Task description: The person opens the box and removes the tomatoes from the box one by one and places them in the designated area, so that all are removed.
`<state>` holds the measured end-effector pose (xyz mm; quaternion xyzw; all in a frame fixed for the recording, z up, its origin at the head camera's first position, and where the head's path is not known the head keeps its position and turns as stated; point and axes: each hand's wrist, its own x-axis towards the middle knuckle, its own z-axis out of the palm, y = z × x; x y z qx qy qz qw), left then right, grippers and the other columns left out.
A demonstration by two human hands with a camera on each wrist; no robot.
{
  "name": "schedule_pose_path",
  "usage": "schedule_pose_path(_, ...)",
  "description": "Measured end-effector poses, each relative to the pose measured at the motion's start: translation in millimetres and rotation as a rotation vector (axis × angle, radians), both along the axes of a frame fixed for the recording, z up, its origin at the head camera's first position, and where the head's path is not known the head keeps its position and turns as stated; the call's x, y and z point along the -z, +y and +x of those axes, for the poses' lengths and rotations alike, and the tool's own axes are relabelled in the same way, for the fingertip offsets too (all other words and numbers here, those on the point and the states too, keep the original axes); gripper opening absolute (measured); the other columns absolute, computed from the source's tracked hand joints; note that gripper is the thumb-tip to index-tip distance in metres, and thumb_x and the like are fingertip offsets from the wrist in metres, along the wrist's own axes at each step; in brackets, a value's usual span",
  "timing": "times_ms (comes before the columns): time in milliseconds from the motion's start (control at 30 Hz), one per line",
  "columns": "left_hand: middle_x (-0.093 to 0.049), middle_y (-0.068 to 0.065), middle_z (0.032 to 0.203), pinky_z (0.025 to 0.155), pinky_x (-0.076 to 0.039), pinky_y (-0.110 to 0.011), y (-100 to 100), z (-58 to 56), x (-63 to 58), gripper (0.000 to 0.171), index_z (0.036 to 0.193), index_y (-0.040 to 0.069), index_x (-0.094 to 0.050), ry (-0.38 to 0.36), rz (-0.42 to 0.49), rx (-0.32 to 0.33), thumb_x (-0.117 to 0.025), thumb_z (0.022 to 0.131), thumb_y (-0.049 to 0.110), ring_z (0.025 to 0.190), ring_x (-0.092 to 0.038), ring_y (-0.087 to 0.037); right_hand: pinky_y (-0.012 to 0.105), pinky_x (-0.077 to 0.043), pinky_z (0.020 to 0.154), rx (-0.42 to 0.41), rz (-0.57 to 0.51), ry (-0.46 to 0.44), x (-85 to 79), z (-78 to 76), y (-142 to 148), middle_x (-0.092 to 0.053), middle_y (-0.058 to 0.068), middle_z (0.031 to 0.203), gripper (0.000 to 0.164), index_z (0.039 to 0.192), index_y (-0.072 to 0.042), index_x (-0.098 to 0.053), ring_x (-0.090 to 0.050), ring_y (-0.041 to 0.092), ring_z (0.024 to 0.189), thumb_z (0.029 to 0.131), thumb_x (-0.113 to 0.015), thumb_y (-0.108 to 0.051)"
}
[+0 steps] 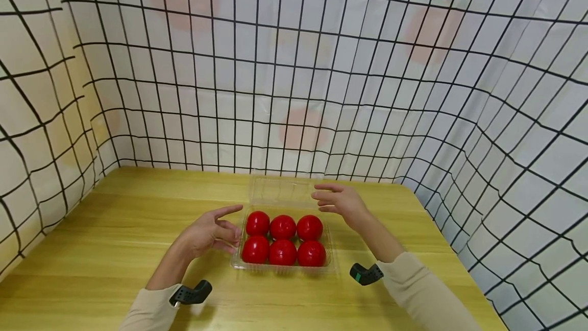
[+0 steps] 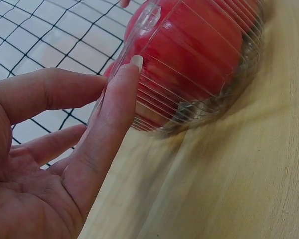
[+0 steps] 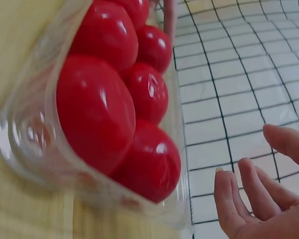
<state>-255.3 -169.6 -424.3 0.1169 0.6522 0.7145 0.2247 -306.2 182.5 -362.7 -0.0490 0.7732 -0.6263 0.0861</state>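
A clear plastic clamshell box (image 1: 285, 268) holds red tomatoes (image 1: 283, 228) in two rows of three. Its transparent lid (image 1: 281, 191) lies folded back on the far side. At the left wall, my left hand (image 1: 205, 234) pinches the box's rim between thumb (image 2: 120, 94) and forefinger, as the left wrist view shows. My right hand (image 1: 342, 203) hovers near the lid's right side, fingers loosely extended and nothing held. In the right wrist view, that hand (image 3: 266, 209) is apart from the tomatoes (image 3: 95, 112).
The box stands on a yellow wood-grain table (image 1: 138, 229). A black wire grid (image 1: 234, 91) backed by pale sheeting rises behind and along both sides. Black wrist mounts (image 1: 190, 293) sit on both forearms.
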Motion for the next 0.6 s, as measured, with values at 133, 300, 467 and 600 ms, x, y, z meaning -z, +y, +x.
schedule_pose_path(133, -0.068, -0.007, 0.094, 0.072, -0.064, -0.038, -0.2, 0.2, 0.2, 0.085, 0.161, 0.002, -0.018, 0.007, -0.012, 0.003, -0.063, 0.089, -0.007, 0.079, -0.069, -0.018, 0.043, -0.058, 0.096, -0.037, 0.018, 0.038, -0.8, 5.6, -6.8, -0.072, 0.014, 0.121, 0.044, 0.133, -0.003, -0.065, -0.067, 0.038, 0.11, 0.093, -0.073, -0.021)
schedule_pose_path(300, -0.067, -0.008, 0.095, 0.074, -0.064, -0.039, 0.2, 0.4, 0.4, 0.084, 0.161, 0.003, -0.019, 0.007, -0.014, 0.003, -0.062, 0.089, -0.008, 0.081, -0.068, -0.018, 0.044, -0.058, 0.098, -0.06, 0.039, 0.06, -0.2, 11.4, -13.4, -0.071, 0.016, 0.124, 0.044, 0.133, -0.004, -0.065, -0.064, 0.041, 0.119, 0.093, -0.073, -0.02)
schedule_pose_path(467, -0.066, -0.01, 0.097, 0.073, -0.064, -0.039, 0.4, 0.7, -0.6, 0.085, 0.161, 0.002, -0.019, 0.008, -0.014, -0.006, -0.062, 0.089, -0.009, 0.081, -0.068, -0.019, 0.05, -0.055, 0.1, -0.07, 0.05, 0.082, 2.1, 17.8, -24.1, -0.073, 0.016, 0.12, 0.045, 0.132, -0.005, -0.066, -0.069, 0.034, 0.113, 0.091, -0.076, -0.02)
schedule_pose_path(600, -0.065, -0.01, 0.099, 0.073, -0.064, -0.038, 0.7, 1.0, -0.9, 0.085, 0.161, 0.002, -0.019, 0.006, -0.015, -0.011, -0.062, 0.089, -0.009, 0.081, -0.068, -0.019, 0.051, -0.056, 0.099, -0.074, 0.047, 0.085, 5.4, 23.3, -35.5, -0.071, 0.017, 0.122, 0.046, 0.132, -0.007, -0.066, -0.071, 0.031, 0.109, 0.09, -0.077, -0.02)
